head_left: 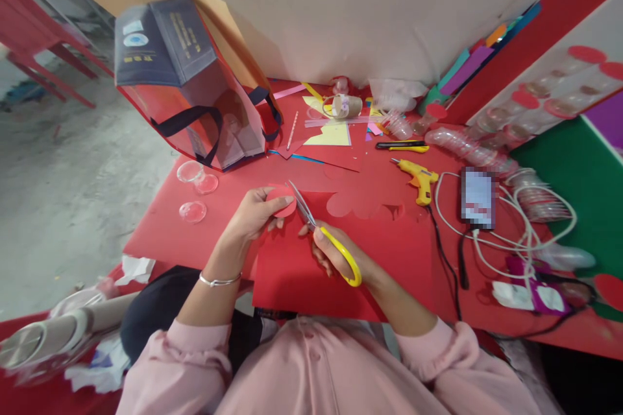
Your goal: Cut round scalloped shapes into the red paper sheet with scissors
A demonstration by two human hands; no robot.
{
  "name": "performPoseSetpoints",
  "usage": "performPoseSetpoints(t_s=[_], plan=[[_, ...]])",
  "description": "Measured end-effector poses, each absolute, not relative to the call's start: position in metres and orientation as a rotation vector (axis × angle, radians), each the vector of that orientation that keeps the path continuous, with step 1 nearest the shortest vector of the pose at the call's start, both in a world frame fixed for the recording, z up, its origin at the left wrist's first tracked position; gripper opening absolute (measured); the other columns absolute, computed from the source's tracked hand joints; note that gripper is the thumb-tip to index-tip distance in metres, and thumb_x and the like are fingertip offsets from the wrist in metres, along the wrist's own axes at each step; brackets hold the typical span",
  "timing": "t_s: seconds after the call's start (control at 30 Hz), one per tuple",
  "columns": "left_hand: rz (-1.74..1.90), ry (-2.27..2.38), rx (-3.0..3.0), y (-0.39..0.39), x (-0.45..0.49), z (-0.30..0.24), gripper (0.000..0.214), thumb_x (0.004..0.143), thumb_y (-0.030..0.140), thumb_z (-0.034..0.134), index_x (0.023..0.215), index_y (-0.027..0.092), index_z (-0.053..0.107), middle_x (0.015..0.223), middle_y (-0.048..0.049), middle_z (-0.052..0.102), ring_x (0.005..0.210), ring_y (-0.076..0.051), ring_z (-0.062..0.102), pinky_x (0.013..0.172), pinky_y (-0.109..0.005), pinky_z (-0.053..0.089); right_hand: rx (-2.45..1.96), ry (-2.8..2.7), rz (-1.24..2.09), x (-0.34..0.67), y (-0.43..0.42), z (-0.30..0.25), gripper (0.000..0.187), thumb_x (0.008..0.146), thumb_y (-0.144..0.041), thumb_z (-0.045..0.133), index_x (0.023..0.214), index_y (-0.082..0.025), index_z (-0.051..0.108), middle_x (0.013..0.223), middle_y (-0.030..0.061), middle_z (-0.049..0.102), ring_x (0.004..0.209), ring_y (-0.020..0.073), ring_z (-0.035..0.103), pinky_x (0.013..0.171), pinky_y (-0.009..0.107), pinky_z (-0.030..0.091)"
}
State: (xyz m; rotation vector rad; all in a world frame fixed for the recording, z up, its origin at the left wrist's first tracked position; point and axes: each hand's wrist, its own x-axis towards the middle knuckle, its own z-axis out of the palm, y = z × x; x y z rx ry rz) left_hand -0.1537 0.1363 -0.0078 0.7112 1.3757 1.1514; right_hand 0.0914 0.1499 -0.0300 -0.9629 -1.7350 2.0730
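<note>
Pinching a red disc, left hand holds it near right hand (gripping scissors).

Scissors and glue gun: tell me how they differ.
The scissors are held in the right hand, while the glue gun lies on the red table. The scissors have silver blades; the glue gun has a short nozzle. Both have yellow parts: the scissors' handle, the glue gun's body.

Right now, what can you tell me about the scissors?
The scissors have yellow, plastic-looking handles and slim, silvery, metal-looking blades. The right hand holds them by the handles above the red sheet, tips pointing forward and left. The blades lie beside the red disc in the left hand; whether they touch it is unclear.
</note>
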Motion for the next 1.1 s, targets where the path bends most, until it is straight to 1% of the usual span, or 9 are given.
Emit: performPoseSetpoints(t_s=[0.23,0.33,0.47,0.57,0.87,1.1], plan=[[1.144,1.374,0.726,0.1376,-0.1525,-0.0035,0.035,0.075,0.045,0.096,0.077,0.017,0.076,0.057,-0.0019,0.065,0.036,-0.009,0.05,0.034,-0.02,0.027,-0.964,-1.875,1.964,0.096,0.1548,-0.026,0.084,0.104,-0.096,0.042,0.13,-0.02,0.067,0.064,-0.0079,0.05,0.045,0.0131,0.051,0.044,0.024,0.048],[1.149,1.372,0.718,0.1376,-0.1505,0.0,0.036,0.072,0.045,0.098,0.075,0.017,0.075,0.056,-0.0019,0.065,0.036,-0.009,0.05,0.034,-0.02,0.027,-0.988,-1.88,1.951,0.096,0.1543,-0.0239,0.087,0.103,-0.098,0.041,0.129,-0.019,0.067,0.065,-0.0078,0.049,0.045,0.0127,0.05,0.042,0.023,0.047],[1.16,1.37,0.701,0.1367,-0.1493,0.0005,0.038,0.069,0.045,0.099,0.075,0.016,0.076,0.056,-0.003,0.066,0.036,-0.009,0.051,0.034,-0.02,0.028,-0.991,-1.856,1.957,0.0958,0.1532,-0.0227,0.084,0.104,-0.096,0.043,0.126,-0.019,0.068,0.065,-0.0082,0.047,0.045,0.0124,0.048,0.041,0.023,0.046],[1.171,1.369,0.687,0.1359,-0.1498,-0.0022,0.039,0.068,0.045,0.1,0.076,0.015,0.077,0.057,-0.0042,0.067,0.037,-0.01,0.053,0.034,-0.02,0.03,-0.981,-1.843,1.972,0.096,0.1526,-0.024,0.084,0.104,-0.095,0.043,0.127,-0.019,0.068,0.065,-0.0087,0.046,0.046,0.0122,0.047,0.04,0.022,0.046],[1.144,1.35,0.675,0.1348,-0.1516,-0.0053,0.045,0.068,0.049,0.102,0.081,0.014,0.078,0.058,-0.0035,0.069,0.036,-0.01,0.052,0.034,-0.02,0.034,-0.972,-1.819,1.984,0.0974,0.151,-0.0281,0.082,0.105,-0.094,0.044,0.127,-0.018,0.068,0.065,-0.0089,0.046,0.045,0.0112,0.045,0.039,0.02,0.045],[1.135,1.348,0.663,0.1345,-0.1526,-0.0053,0.047,0.067,0.049,0.103,0.084,0.013,0.078,0.059,-0.0035,0.07,0.036,-0.01,0.054,0.035,-0.02,0.036,-0.971,-1.844,1.969,0.0994,0.1541,-0.0262,0.084,0.105,-0.094,0.044,0.126,-0.018,0.069,0.063,-0.0083,0.046,0.044,0.0117,0.045,0.038,0.021,0.045]])
